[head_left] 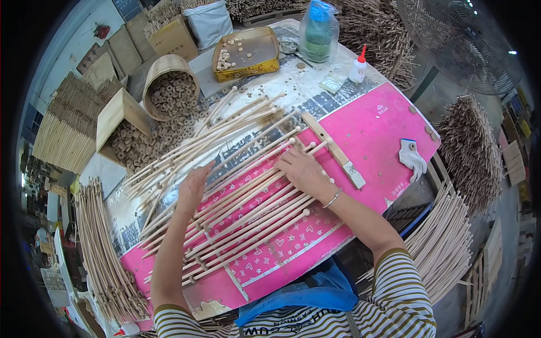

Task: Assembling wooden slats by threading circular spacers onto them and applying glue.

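Observation:
Long, thin wooden sticks with round ball ends (248,239) lie side by side, slanting across the pink patterned board (270,269). Over the ball ends on the right, my right hand (304,172) has its fingers bent down round a stick; the fingertips are partly hidden. My left hand (194,187) is held above the left part of the sticks, fingers stretched out and nothing visible in it. Small wooden rings sit on some sticks near their left ends. A wooden stop bar (335,152) with a pale end lies beyond my right hand.
Wooden rings spill from a round tub (151,96) and a wooden box (107,127). Behind stand a yellow tray of wooden balls (248,72), a glue bottle (358,70) and a bagged green container (318,42). A white glove (412,160) lies right; a fan (462,45) stands beyond.

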Action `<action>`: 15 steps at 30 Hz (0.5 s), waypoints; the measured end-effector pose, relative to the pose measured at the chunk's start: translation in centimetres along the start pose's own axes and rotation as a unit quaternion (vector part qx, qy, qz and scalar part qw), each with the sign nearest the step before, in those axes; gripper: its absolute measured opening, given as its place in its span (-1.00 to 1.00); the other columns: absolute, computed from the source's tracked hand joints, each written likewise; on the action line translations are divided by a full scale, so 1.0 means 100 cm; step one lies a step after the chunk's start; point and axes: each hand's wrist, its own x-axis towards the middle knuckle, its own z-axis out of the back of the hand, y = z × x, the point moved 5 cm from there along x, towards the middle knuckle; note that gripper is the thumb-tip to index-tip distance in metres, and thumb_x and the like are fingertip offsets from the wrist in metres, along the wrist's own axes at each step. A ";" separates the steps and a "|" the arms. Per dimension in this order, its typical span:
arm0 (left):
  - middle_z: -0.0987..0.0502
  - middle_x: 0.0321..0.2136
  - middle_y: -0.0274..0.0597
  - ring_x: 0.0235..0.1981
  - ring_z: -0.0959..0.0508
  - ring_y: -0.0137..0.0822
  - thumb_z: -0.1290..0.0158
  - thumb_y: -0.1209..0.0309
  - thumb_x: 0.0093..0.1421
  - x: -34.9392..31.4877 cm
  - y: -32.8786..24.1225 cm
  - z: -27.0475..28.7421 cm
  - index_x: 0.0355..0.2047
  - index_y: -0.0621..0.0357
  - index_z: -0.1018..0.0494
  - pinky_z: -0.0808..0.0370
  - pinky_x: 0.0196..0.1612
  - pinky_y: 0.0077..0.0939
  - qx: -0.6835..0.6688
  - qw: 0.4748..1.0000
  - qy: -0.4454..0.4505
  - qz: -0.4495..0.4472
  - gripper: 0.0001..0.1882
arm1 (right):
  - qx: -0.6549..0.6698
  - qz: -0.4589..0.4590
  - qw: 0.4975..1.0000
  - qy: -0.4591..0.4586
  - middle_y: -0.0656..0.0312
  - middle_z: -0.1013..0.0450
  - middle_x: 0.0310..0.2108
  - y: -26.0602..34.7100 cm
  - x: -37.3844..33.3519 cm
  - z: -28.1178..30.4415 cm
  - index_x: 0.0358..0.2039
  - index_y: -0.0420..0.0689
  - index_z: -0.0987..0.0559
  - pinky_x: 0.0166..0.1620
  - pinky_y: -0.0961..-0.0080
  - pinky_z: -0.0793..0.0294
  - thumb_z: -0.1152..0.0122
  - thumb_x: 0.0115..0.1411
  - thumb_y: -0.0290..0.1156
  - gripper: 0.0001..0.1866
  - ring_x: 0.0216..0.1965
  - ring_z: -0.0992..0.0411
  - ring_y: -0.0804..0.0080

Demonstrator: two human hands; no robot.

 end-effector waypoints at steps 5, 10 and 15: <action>-0.59 -0.23 -0.12 -0.19 -0.60 -0.01 0.08 0.65 0.23 -0.013 0.016 0.006 0.14 -0.09 -0.52 -0.53 -0.18 -0.16 0.047 0.998 -0.035 -0.036 -0.49 | 0.094 0.026 0.995 -0.007 0.25 -0.44 -0.23 0.024 -0.002 -0.015 -0.31 -0.06 -0.54 -0.03 0.29 -0.48 -0.20 0.11 -0.49 -0.89 -0.07 -0.42 0.25; -0.58 -0.21 -0.13 -0.15 -0.59 -0.01 0.06 0.63 0.18 -0.021 0.033 -0.004 0.10 -0.09 -0.56 -0.55 -0.16 -0.16 0.117 0.992 0.037 0.030 -0.49 | 0.033 -0.006 0.999 -0.008 0.28 -0.44 -0.24 0.012 -0.006 -0.020 -0.33 -0.04 -0.55 -0.01 0.32 -0.44 -0.15 0.13 -0.44 -0.92 -0.08 -0.42 0.28; -0.57 -0.25 -0.12 -0.17 -0.58 -0.01 0.07 0.60 0.20 -0.013 0.013 -0.007 0.09 -0.09 -0.57 -0.52 -0.15 -0.16 0.059 0.997 0.058 0.000 -0.51 | -0.016 -0.076 0.997 -0.026 0.28 -0.45 -0.24 -0.006 -0.008 -0.006 -0.30 -0.01 -0.58 0.10 0.19 -0.36 -0.27 0.06 -0.52 -0.83 -0.03 -0.40 0.22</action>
